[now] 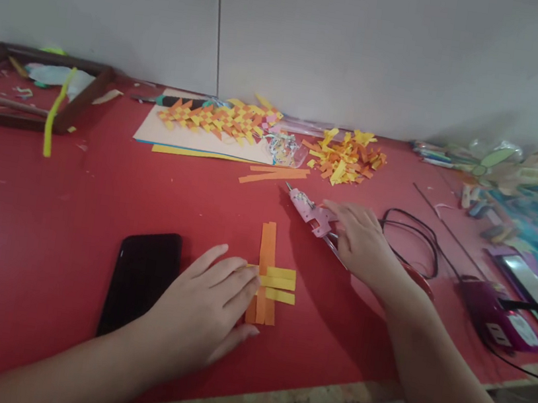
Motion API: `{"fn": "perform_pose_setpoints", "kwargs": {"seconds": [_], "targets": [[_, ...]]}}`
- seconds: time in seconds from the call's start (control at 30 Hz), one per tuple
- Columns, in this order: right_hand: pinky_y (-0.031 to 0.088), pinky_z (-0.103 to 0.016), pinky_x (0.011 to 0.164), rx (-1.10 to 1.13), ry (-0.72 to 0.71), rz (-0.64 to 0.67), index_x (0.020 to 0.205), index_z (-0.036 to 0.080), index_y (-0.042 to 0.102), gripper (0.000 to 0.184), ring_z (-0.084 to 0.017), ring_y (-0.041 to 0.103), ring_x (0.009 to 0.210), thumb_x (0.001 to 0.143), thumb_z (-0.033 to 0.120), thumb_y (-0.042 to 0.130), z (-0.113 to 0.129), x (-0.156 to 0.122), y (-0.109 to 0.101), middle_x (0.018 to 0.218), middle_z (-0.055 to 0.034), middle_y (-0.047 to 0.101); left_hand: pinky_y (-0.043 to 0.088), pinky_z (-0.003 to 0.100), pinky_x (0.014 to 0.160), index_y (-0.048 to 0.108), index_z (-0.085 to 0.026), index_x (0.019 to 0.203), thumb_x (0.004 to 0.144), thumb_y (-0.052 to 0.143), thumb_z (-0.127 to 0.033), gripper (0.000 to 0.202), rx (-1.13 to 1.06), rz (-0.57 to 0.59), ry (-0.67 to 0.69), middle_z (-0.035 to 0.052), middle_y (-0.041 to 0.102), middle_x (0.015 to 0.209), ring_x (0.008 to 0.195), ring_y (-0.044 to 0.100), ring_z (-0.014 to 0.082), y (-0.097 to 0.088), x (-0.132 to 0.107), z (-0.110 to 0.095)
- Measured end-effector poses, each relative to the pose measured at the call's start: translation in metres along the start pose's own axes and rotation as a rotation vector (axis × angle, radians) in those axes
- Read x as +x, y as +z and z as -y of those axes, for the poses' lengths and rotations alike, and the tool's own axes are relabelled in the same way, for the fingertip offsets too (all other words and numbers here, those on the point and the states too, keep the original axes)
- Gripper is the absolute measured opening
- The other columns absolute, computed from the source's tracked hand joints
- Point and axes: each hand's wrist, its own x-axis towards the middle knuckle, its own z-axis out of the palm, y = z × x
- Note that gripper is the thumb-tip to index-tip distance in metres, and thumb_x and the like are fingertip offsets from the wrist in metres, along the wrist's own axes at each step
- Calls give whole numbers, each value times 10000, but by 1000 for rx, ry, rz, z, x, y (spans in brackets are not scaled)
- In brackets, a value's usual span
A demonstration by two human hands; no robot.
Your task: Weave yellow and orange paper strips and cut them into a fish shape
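Observation:
My left hand (207,303) lies flat with fingers stretched out, pressing on the left edge of a small weave of orange and yellow paper strips (272,281) on the red table (47,210). My right hand (361,241) reaches right of the weave and rests on a pink hot glue gun (310,211) that lies on the table with its nozzle pointing up-left. The fingers curl loosely over the gun's rear part. Whether they grip it is unclear.
A black phone (140,280) lies left of my left hand. Further back are a woven orange-yellow mat (220,118) on card, loose orange strips (273,174), a pile of paper scraps (345,155), a wooden frame (39,89), a black cable (414,238) and a purple plug strip (497,317).

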Motion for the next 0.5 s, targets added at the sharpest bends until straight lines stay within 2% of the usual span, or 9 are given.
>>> {"fn": "perform_pose_setpoints", "kwargs": {"seconds": [0.1, 0.2, 0.37, 0.4, 0.47, 0.5], "targets": [[469, -524, 938, -17, -41, 1, 1345, 156, 536, 548, -311, 591, 1067, 819, 65, 413, -9, 5, 8, 1151, -148, 671, 367, 487, 1090, 668, -120, 1158, 956, 528, -429, 395, -9, -13, 22, 107, 718, 1202, 1115, 639, 279, 1, -2, 1], [485, -496, 882, -19, -34, 20, 1294, 179, 586, 525, -296, 610, 959, 794, 95, 451, -13, 11, 4, 1015, -118, 693, 389, 496, 1079, 685, -126, 1094, 956, 526, -429, 369, -7, -2, 38, 123, 714, 1213, 1131, 647, 291, 0, -3, 1], [486, -414, 756, 3, 34, 7, 1071, 183, 665, 279, -293, 631, 873, 805, 215, 586, -6, 8, -28, 945, -134, 697, 413, 502, 1057, 678, -101, 1119, 963, 511, -443, 411, 3, 7, 34, 128, 726, 1185, 1126, 650, 299, -2, -3, 1], [479, -388, 701, 15, 58, 0, 1020, 196, 665, 229, -277, 631, 822, 801, 244, 619, -2, 5, -36, 896, -120, 692, 420, 497, 1050, 679, -99, 1123, 962, 511, -445, 417, 10, 12, 32, 127, 724, 1189, 1121, 649, 300, -2, -3, 1], [417, -336, 549, 81, 98, -5, 800, 225, 631, 40, -210, 571, 613, 778, 258, 631, 11, -3, -51, 666, -52, 614, 438, 484, 1033, 683, -101, 1128, 957, 519, -443, 416, 21, 28, 32, 125, 714, 1205, 1111, 646, 300, -3, -2, 1], [390, -318, 504, 144, 100, 26, 735, 229, 596, 55, -181, 534, 551, 787, 247, 596, 18, -7, -57, 603, -27, 566, 446, 479, 1025, 686, -100, 1126, 952, 527, -440, 414, 23, 38, 33, 126, 711, 1205, 1101, 645, 300, -4, -2, 0]]}}
